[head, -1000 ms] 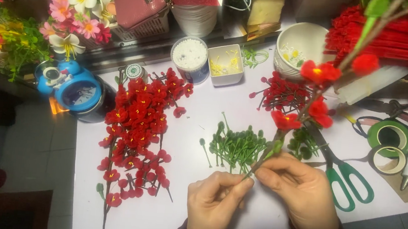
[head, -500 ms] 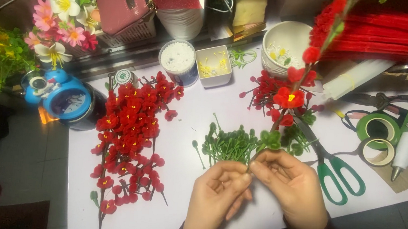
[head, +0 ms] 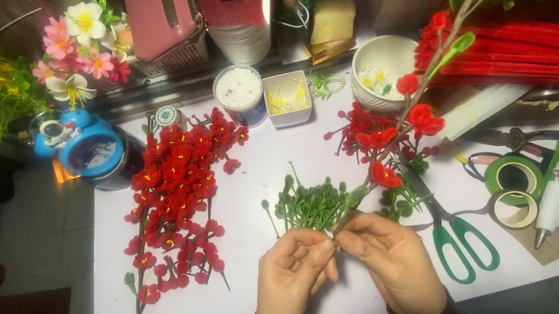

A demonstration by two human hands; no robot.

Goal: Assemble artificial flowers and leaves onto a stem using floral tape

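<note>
While both hands meet at the near edge of the white table [head: 250,194], the work centres on a flower branch [head: 407,117]: a thin stem that rises up and to the right from the fingers, carrying red blossoms and green leaves. Its lower end sits between the right hand [head: 394,262] and the left hand [head: 293,281], just in front of a pile of green buds [head: 315,206]. The right hand is pinched around the base of the branch. The left hand's fingertips close against the same spot, seemingly holding a bud or the wrap at the joint; what exactly lies between them is too small to tell.

Judging by this, the step in hand is fixing another piece onto the stem's lower part. The next move likely calls for a steady pinch with one hand and a tight, even twist with the other, so that the joint does not slip.

Left of the hands lies a heap of finished red sprays [head: 179,202]. To the right lie green-handled scissors [head: 456,240], two rolls of green tape [head: 513,189] and a glue gun [head: 555,198]. Farther back stand a white bowl [head: 383,62], a small square dish [head: 287,98], a round tub [head: 239,94] and a bundle of red stems [head: 533,54].
</note>
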